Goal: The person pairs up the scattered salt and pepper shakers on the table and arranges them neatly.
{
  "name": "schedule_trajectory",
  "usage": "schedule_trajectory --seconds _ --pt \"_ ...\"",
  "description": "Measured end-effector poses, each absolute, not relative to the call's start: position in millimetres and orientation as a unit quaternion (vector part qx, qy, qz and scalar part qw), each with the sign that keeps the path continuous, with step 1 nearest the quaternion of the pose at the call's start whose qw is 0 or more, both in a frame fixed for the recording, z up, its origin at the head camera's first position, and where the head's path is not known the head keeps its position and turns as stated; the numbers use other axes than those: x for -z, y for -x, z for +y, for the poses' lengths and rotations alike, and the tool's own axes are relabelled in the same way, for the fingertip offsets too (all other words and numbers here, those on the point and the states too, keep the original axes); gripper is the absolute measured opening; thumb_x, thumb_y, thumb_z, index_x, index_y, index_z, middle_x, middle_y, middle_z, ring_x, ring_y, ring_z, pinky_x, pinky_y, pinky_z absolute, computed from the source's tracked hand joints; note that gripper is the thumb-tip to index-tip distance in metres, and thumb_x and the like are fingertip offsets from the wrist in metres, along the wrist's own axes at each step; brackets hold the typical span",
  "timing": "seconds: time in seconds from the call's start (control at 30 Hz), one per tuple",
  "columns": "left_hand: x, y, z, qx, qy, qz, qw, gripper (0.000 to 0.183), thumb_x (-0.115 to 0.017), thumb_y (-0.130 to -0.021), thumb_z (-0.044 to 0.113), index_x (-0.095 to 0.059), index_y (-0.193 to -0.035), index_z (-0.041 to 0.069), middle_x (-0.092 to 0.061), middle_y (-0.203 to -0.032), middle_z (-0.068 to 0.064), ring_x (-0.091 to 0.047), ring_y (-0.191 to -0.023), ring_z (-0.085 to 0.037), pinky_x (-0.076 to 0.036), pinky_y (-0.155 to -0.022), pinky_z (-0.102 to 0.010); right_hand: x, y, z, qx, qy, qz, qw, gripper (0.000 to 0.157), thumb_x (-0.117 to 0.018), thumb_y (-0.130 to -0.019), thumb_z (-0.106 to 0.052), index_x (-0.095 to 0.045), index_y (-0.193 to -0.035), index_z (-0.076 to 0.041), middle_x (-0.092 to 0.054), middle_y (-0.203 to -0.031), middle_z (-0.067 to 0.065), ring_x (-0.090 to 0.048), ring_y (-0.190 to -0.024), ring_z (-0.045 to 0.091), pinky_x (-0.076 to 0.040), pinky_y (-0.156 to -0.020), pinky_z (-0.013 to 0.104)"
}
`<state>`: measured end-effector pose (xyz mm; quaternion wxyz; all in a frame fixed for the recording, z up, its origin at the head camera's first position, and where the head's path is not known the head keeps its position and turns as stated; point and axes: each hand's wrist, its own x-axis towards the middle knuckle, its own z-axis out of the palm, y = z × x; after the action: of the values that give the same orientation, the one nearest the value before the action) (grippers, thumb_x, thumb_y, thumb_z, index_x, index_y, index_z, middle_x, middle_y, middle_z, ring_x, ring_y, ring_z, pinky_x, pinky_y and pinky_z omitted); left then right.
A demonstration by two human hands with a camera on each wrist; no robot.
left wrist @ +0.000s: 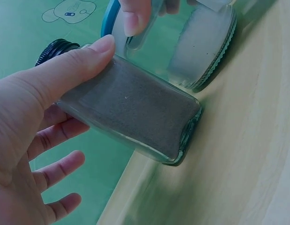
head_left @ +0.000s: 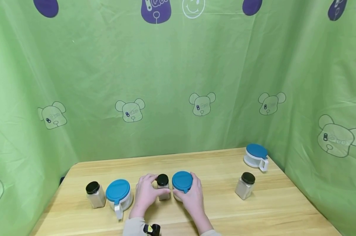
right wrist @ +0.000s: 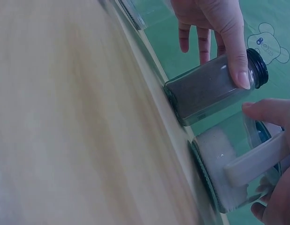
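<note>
A green cloth [head_left: 172, 62], printed with outlined bear heads and purple shapes, fills the top and both sides of the head view. Below it a pale wood-grain tabletop [head_left: 222, 213] spreads across the lower part of the frame.

At lower centre are two bare hands. The left hand [head_left: 146, 195] pinches a bottle between thumb and forefinger; in the left wrist view its remaining fingers are spread loosely. The right hand [head_left: 194, 196] is curled round a jar, thumb on one side and fingers on the other.

Three clear jars have blue lids and pale handles. The middle jar [head_left: 182, 180], at lower centre, is the one in the right hand; whitish contents fill its lower part. The left jar [head_left: 119, 192] stands at lower left, handle toward the bottom edge. The right jar [head_left: 256, 154] stands far off at the right, near the tabletop's back corner.

Three smaller square bottles have black caps. The middle bottle [head_left: 162, 181], in the left hand, is upright just beside the middle jar, with greyish contents. The left bottle [head_left: 96, 195] stands near the left jar, and the right bottle [head_left: 245, 186] at lower right, nearer than the right jar.
</note>
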<state>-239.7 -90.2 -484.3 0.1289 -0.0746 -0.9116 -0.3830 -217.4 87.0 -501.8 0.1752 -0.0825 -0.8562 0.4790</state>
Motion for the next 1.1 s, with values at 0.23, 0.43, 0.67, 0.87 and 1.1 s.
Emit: schedule_trajectory --seconds 0.23,0.43,0.67,0.87,1.1 --pt "482.9 240.3 -91.4 0.378 0.077 -0.914 0.127 0.077 -0.087 -0.061 0.049 -0.067 -0.121 0.004 -0.065 -0.125 -0.011 -0.050 -0.122 -0.036 -0.037 -0.102 -0.057 501.3 217.2 85.9 -0.466 0.081 -0.861 0.185 0.098 -0.090 -0.065 -0.029 -0.037 -0.143 -0.004 -0.047 -0.138 0.023 -0.050 -0.125 0.043 -0.044 -0.100 0.062" --pt "482.1 241.3 -92.4 0.385 0.074 -0.912 0.121 0.076 -0.087 -0.062 0.048 -0.066 -0.122 0.006 -0.065 -0.126 -0.010 -0.049 -0.125 -0.036 -0.035 -0.104 -0.058 501.6 217.2 84.5 -0.456 0.081 -0.865 0.193 0.098 -0.091 -0.064 -0.030 -0.038 -0.143 -0.003 -0.047 -0.137 0.024 -0.049 -0.124 0.043 -0.044 -0.100 0.062" --pt "482.3 241.8 -94.2 0.390 0.073 -0.910 0.117 0.074 -0.087 -0.063 0.047 -0.067 -0.121 0.007 -0.066 -0.124 -0.009 -0.049 -0.124 -0.036 -0.034 -0.105 -0.058 503.0 217.4 82.4 -0.452 0.083 -0.868 0.191 0.098 -0.091 -0.065 -0.030 -0.037 -0.143 -0.004 -0.046 -0.138 0.024 -0.048 -0.125 0.044 -0.043 -0.101 0.063" --pt "483.9 242.3 -94.8 0.397 0.072 -0.909 0.109 0.076 -0.087 -0.062 0.048 -0.066 -0.122 0.006 -0.065 -0.125 -0.010 -0.048 -0.125 -0.036 -0.034 -0.105 -0.058 501.9 216.0 80.5 -0.450 0.079 -0.869 0.189 0.098 -0.091 -0.064 -0.030 -0.037 -0.143 -0.004 -0.046 -0.138 0.024 -0.048 -0.125 0.044 -0.043 -0.101 0.063" --pt "484.9 242.5 -94.9 0.405 0.068 -0.907 0.096 0.078 -0.087 -0.063 0.046 -0.063 -0.125 0.004 -0.064 -0.126 -0.012 -0.048 -0.125 -0.036 -0.035 -0.105 -0.058 502.1 216.8 79.7 -0.442 0.075 -0.873 0.192 0.098 -0.090 -0.064 -0.032 -0.037 -0.143 -0.005 -0.045 -0.137 0.024 -0.046 -0.125 0.043 -0.042 -0.101 0.062"
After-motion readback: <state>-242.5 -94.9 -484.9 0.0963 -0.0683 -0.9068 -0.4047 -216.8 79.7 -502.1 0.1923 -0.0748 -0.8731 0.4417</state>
